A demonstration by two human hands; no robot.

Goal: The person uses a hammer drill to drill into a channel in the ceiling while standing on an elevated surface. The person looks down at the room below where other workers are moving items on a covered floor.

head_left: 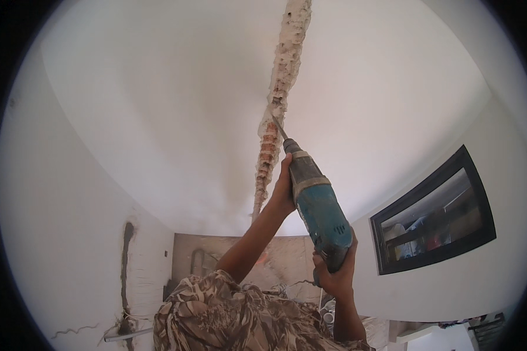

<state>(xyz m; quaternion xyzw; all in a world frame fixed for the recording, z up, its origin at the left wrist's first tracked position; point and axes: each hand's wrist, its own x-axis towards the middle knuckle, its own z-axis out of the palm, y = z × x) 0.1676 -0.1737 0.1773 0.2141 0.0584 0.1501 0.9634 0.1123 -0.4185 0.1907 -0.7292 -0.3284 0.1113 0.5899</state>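
A teal and black rotary hammer drill [321,213] is held up at a slant in both my hands. My left hand [283,190] wraps round its dark front part, behind the chuck. Lower down, my right hand [338,278] grips the rear handle; its trigger finger is hard to make out. The thin bit [279,127] points up and left, with its tip at the edge of a rough groove [268,149] in the white wall [175,117]. Red brick shows in the groove's lower part, while broken plaster and mortar line the upper part.
A dark-framed window [433,213] is set in the wall at the right. On the left wall runs another dark chased slot [126,263], with a pale conduit [120,336] near its bottom. The dusty floor [301,251] shows behind my camouflage-patterned clothing [234,313].
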